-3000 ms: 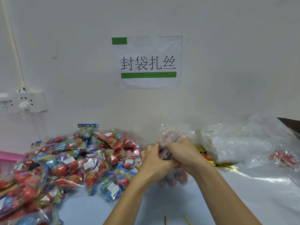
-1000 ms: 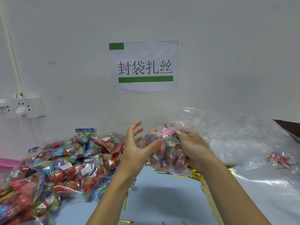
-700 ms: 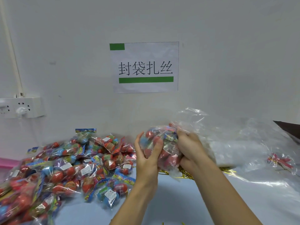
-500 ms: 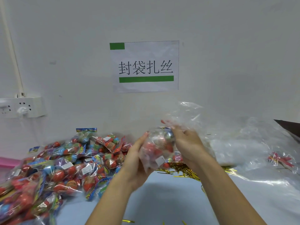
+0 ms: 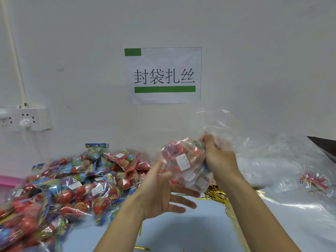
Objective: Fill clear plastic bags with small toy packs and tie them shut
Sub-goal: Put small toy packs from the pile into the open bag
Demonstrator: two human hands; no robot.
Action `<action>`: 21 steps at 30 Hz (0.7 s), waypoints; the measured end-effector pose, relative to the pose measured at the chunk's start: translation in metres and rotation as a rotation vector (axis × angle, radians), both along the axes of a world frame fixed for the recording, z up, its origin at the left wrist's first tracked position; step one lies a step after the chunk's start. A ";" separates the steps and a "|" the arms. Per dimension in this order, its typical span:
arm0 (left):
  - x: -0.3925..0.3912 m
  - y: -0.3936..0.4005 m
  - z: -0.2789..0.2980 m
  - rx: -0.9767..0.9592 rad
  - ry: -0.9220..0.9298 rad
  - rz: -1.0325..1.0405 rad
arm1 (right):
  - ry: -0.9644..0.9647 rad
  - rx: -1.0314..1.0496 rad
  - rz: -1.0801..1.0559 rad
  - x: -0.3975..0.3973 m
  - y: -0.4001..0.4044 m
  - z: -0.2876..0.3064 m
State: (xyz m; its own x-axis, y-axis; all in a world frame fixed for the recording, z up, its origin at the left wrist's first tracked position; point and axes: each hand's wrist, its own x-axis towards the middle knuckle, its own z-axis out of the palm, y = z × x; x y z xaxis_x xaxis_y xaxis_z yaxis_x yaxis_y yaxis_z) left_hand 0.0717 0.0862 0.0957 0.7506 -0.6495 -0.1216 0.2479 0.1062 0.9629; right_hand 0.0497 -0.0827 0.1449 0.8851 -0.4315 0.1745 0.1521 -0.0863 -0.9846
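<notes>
A clear plastic bag (image 5: 185,164) stuffed with red and blue toy packs hangs above the table's middle. My right hand (image 5: 218,159) grips it at its right side, near the gathered neck, whose loose plastic flares up and right. My left hand (image 5: 163,191) is spread open just below and left of the bag, fingers straight, thumb close to the bag's lower left. A large heap of loose toy packs (image 5: 76,182) covers the table's left side. Gold twist ties (image 5: 216,193) lie in a pile under the bag.
A stack of empty clear bags (image 5: 283,166) lies at the right, with a red and gold bundle (image 5: 314,180) on it. Loose gold ties (image 5: 143,248) lie near the front edge. A wall socket (image 5: 25,119) and a paper sign (image 5: 163,75) are on the wall behind.
Three seconds ago both hands were closed round the bag's neck. Since then the bag has been turned in the air; my left hand has come off it and spread open below.
</notes>
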 end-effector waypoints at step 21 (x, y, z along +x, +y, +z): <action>-0.005 -0.034 -0.005 -0.213 -0.126 0.447 | -0.074 -0.064 -0.006 0.015 0.005 -0.011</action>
